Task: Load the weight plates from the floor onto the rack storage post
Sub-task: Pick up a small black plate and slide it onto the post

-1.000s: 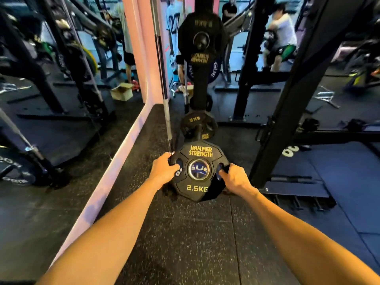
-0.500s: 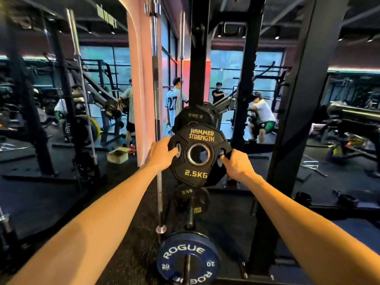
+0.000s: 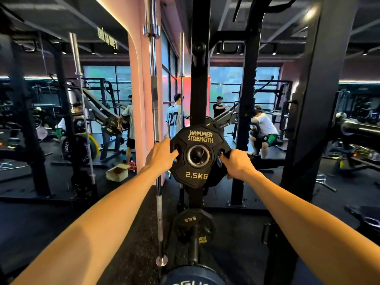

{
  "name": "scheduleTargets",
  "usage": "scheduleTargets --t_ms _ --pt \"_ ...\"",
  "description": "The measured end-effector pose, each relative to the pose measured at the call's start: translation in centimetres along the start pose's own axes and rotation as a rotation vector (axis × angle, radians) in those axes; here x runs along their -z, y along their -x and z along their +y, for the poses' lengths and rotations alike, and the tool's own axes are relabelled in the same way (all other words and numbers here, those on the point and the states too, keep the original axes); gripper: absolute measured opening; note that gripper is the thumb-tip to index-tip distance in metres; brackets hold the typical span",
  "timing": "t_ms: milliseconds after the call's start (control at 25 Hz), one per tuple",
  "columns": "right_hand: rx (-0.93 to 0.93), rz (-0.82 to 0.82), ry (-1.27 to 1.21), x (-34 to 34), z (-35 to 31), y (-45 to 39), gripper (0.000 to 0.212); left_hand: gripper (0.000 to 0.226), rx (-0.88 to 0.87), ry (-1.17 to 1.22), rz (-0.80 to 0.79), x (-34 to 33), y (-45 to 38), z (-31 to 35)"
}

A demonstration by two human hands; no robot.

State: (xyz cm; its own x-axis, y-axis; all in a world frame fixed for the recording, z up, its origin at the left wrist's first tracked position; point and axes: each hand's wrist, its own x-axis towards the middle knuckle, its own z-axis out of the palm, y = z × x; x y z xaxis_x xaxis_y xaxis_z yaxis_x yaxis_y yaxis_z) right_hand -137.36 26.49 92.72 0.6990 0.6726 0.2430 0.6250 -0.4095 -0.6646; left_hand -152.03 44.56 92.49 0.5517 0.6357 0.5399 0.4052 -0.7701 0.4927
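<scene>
Dark speckled rubber floor (image 3: 127, 227) runs under the whole scene, a gym thick with black rack steel; nearest the camera, at the bottom edge, sits the rim of a blue plate (image 3: 193, 277) already stored low on the rack, and just above it a 5KG plate (image 3: 194, 225) hangs on its own peg; beside these a chrome barbell (image 3: 157, 161) stands upright, close to the left forearm. Higher up, both arms reach forward to the 2.5KG plate (image 3: 197, 175), held at chest height flat against the rack upright (image 3: 200, 79); the left hand (image 3: 162, 154) grips its left edge with fingers hooked into a grip slot, and the right hand (image 3: 236, 163) curls round the right edge in the same way. Through the steel-ringed centre hole a dark round shape shows, likely the end of the storage post (image 3: 198, 155), so the plate seems lined up and about to slide on, though I cannot tell whether it is already seated. The risk lies in tilt: if the ring meets the post off-square it could jam or skid off, and fingers in the slots could get pinched against another black plate (image 3: 208, 124) that peeks out behind. Beyond, several people train near pink columns and tall windows.
</scene>
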Motion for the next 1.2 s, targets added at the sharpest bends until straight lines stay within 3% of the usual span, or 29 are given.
scheduleTargets --t_ms 240,480,640,880,1040,1200 --pt "-0.048 0.016 0.028 -3.0 1.5 -5.2 0.028 0.018 0.028 -0.001 -0.041 -3.5 -3.4 -2.2" --pt "-0.117 0.048 0.080 -5.7 2.9 -8.5 0.029 0.021 -0.063 -0.092 -0.023 -7.0 -5.7 -4.7" --pt "-0.155 0.046 0.134 -6.0 3.0 -10.9 0.030 0.024 -0.045 -0.218 -0.041 -7.8 -7.4 -4.5" --pt "-0.177 0.034 0.165 -6.3 3.3 -12.8 0.031 0.029 -0.058 -0.211 -0.038 -8.7 -9.1 -4.4" --pt "-0.181 0.023 0.153 -6.1 3.2 -12.9 0.029 0.028 -0.046 -0.125 -0.042 -8.8 -9.2 -4.5" --pt "-0.215 -0.112 0.162 -6.4 4.8 -11.6 0.039 0.040 0.051 0.147 -0.088 -9.8 -7.6 -7.0"
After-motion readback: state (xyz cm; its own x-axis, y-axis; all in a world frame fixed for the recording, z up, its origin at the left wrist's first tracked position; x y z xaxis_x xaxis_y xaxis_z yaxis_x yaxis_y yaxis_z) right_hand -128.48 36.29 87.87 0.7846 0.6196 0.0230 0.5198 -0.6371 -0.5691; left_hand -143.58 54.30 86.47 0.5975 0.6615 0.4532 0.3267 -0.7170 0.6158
